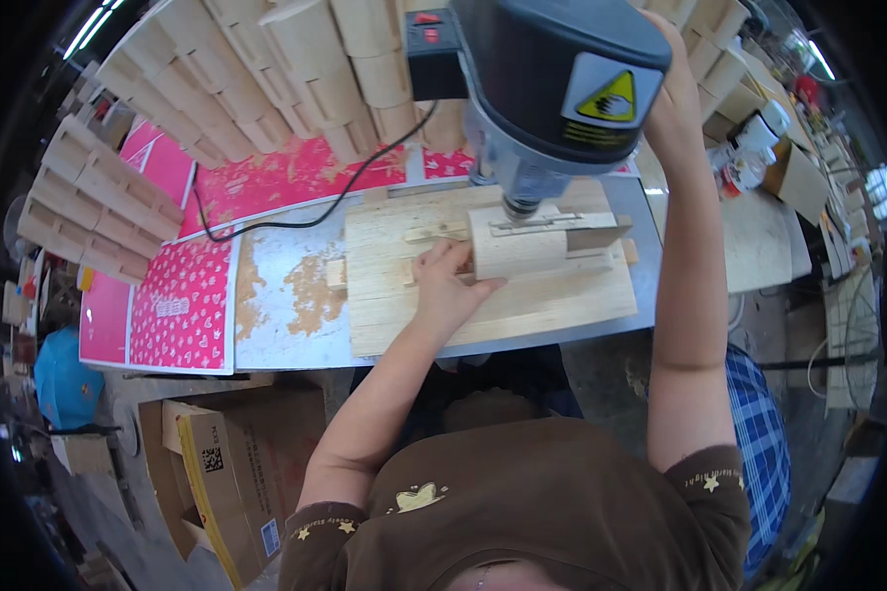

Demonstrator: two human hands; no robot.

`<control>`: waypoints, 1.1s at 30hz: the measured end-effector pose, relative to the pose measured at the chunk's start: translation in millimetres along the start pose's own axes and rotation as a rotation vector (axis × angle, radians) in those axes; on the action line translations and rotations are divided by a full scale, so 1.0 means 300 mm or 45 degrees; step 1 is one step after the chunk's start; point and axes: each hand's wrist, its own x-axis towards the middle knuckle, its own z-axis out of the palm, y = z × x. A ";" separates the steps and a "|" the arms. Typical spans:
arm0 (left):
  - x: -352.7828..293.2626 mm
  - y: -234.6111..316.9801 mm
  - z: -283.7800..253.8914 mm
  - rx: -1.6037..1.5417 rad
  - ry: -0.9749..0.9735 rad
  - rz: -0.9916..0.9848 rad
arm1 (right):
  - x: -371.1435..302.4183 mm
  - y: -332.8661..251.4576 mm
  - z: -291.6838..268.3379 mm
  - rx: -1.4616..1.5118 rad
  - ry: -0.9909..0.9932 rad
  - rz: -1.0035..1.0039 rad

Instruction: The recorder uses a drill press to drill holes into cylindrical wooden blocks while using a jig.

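Observation:
A pale, rounded wooden block [517,254] with a slot in its top lies on a plywood board [394,315], below the chuck of a dark drill press [552,59]. My left hand [453,291] grips the block's left end, thumb on the near side and fingers curled at the far side. The chuck [522,205] comes down at the block's slotted top; whether a bit is in the wood cannot be seen. My right arm reaches up along the machine's right side. There my right hand [668,94] is partly behind the housing, its fingers hidden.
Stacks of similar wooden pieces [310,69] stand at the back, with more at the left [99,202]. A black cable [306,225] curves over pink printed sheets [182,305]. Sawdust [315,291] lies on the metal table [276,345]. A cardboard box [256,443] sits below left.

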 end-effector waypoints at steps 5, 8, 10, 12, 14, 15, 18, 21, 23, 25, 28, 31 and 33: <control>0.022 -0.012 -0.008 -0.005 0.039 0.140 | -0.339 0.089 -0.068 -0.254 -0.649 0.423; 0.014 -0.008 -0.034 -0.450 -0.057 0.022 | -0.498 0.091 -0.087 -0.439 -0.754 -0.056; -0.012 -0.016 -0.092 -0.369 -0.053 0.074 | -0.530 0.094 -0.094 -0.481 -0.762 0.004; -0.048 -0.015 -0.152 -0.212 -0.020 0.221 | -0.537 0.094 -0.103 -0.560 -0.788 0.088; -0.098 -0.022 -0.231 -0.084 0.076 0.289 | -0.535 0.094 -0.113 -0.503 -0.816 0.062; -0.126 -0.025 -0.274 -0.066 0.067 0.265 | -0.538 0.091 -0.119 -0.538 -0.827 0.082; -0.166 -0.023 -0.390 -0.363 0.055 0.004 | -0.544 0.084 -0.122 -0.465 -0.769 0.077; -0.156 0.008 -0.420 -0.779 0.155 -0.599 | -0.558 0.065 -0.112 -0.470 -0.758 0.096; -0.126 0.035 -0.401 -0.712 0.119 -0.709 | -0.566 0.050 -0.103 -0.392 -0.776 0.055; -0.106 0.061 -0.368 -0.633 0.124 -0.820 | -0.570 0.037 -0.101 -0.417 -0.787 0.091; -0.083 0.083 -0.334 -0.696 0.141 -0.906 | -0.567 0.028 -0.106 -0.417 -0.768 0.094; -0.071 0.094 -0.295 -0.722 0.065 -0.865 | -0.561 0.024 -0.106 -0.397 -0.785 0.091; -0.064 0.099 -0.260 -0.697 0.027 -0.846 | -0.563 0.020 -0.097 -0.387 -0.820 0.094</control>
